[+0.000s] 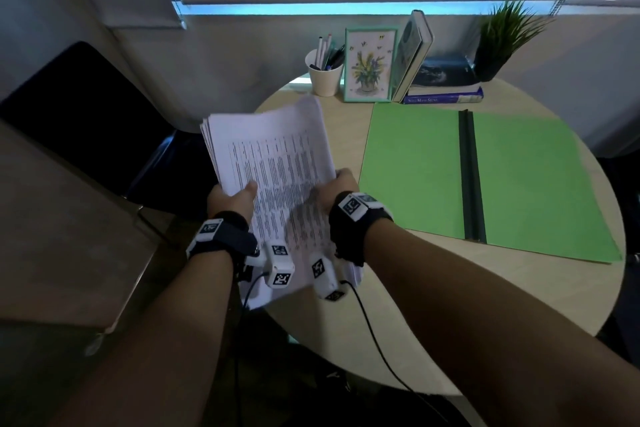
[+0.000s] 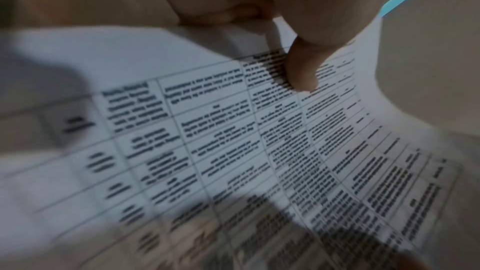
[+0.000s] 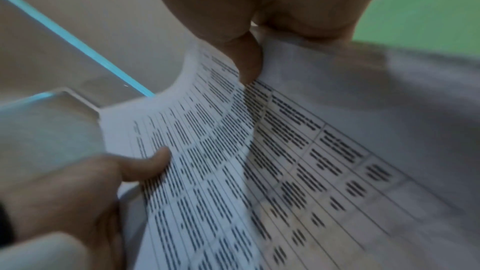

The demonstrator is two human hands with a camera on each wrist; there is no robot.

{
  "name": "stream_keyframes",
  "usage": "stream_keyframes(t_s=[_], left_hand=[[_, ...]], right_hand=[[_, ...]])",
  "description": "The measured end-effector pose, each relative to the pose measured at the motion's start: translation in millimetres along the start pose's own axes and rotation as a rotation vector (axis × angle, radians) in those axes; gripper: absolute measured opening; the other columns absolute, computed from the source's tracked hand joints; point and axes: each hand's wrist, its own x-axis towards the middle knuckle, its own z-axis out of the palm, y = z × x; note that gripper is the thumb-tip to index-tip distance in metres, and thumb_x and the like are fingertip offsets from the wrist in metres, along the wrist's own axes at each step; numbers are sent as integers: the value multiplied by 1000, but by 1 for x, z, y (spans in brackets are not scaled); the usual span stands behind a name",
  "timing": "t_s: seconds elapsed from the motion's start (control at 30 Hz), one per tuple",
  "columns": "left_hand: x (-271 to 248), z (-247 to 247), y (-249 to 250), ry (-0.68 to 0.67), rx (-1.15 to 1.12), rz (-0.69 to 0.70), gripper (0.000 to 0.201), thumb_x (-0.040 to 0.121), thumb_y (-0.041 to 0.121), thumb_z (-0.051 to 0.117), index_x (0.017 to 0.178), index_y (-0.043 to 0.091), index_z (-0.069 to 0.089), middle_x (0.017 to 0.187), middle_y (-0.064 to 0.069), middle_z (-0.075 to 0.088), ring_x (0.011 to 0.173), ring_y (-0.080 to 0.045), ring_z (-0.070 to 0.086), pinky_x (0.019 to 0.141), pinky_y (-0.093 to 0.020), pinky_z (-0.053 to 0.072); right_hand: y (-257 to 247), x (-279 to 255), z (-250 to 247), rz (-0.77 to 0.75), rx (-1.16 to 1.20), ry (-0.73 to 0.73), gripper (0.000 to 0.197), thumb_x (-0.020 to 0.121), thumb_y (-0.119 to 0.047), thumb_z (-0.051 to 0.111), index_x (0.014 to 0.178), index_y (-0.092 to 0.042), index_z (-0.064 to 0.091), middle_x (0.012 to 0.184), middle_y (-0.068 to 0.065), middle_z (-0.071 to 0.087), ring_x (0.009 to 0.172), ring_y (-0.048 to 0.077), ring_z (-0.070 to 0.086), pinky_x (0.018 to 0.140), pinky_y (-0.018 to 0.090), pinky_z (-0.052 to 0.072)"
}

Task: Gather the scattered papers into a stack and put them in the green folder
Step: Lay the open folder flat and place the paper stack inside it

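From the head camera, I am holding the stack of papers (image 1: 273, 163) up with both hands over the near left edge of the round table (image 1: 415, 295). My left hand (image 1: 230, 199) is gripping the stack's left edge, thumb lying on the printed top sheet. My right hand (image 1: 341, 185) is gripping the right edge, fingers curled round it. The green folder (image 1: 415, 170) is lying open and flat on the table to the right of the stack, its dark spine running near to far. At the far side a white cup of pens (image 1: 325, 74), a framed flower picture (image 1: 370, 66), some books (image 1: 445, 90) and a potted plant (image 1: 502, 42) are standing.

From the left wrist camera, my thumb is pressing down on the printed table of the top sheet (image 2: 259, 151), the fingers tucking beneath the stack's edge; the view is blurring.

From the right wrist camera, my right thumb is pinching the curling sheets (image 3: 259, 161), and my left hand (image 3: 91, 182) is clasping the opposite edge. The folder (image 3: 428, 11) is showing at far right.
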Motion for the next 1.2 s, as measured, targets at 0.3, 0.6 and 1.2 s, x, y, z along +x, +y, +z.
stream_keyframes(t_s=[0.3,0.6,1.2], left_hand=[[-34,35,61,-132,-253,286,39,89,21,67,124,9,57,106,7,58,99,-8,56,83,-17,41],[-43,71,47,-231,-173,318,36,89,25,67,121,10,58,108,4,63,98,-13,57,88,-23,42],[-34,97,-55,-378,549,-154,99,75,60,70,146,2,31,149,-18,37,128,-42,44,103,-51,40]], right_hand=[[-10,0,-69,-282,175,260,26,91,-5,52,115,-17,53,96,3,62,86,25,59,78,37,51],[30,1,-90,-186,191,273,34,94,-10,52,125,-21,56,101,4,63,90,24,57,79,31,44],[118,6,-109,0,-322,-75,35,91,-23,60,121,-7,59,114,15,65,101,32,63,77,30,47]])
